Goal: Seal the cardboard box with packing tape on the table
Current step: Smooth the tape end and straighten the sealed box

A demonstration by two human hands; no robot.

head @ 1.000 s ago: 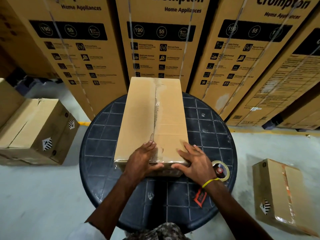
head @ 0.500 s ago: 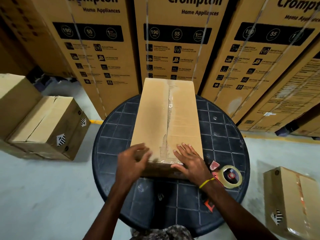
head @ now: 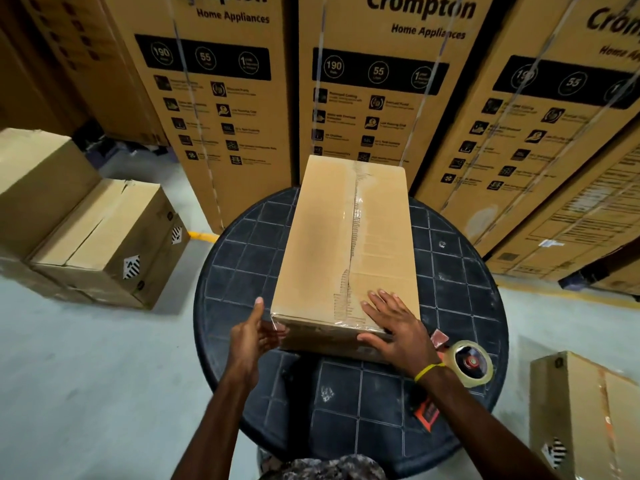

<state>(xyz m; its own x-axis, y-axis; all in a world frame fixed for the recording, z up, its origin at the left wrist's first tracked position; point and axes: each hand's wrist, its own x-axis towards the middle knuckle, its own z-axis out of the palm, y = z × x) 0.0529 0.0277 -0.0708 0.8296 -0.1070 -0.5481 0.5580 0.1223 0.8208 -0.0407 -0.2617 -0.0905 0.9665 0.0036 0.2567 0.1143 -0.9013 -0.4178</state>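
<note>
Cardboard box sits on the round dark table, long axis running away from the person, top flaps closed. Clear packing tape runs down the top seam, wrinkled in places, and folds over the near edge.

Hands are apart, 1 at each near corner of the box.
- Left hand: at the near-left corner, thumb pointing up beside the left side, fingers loosely extended against the near end face (touching, not gripping, as far as I can see).
- Right hand: flat on the top by the near-right corner, fingers spread just right of the tape, thumb lying along the near edge. Yellow band on that wrist.

Tape roll with a red core lies on the table just right of the right wrist, apart from the box. An orange piece lies on the table beside the right forearm; can't tell what it is.

Surroundings: tall cartons printed "Crompton Home Appliances" stand in a row right behind the table. Plain brown boxes sit on the grey floor to the left. 1 more taped box sits on the floor to the right.
</note>
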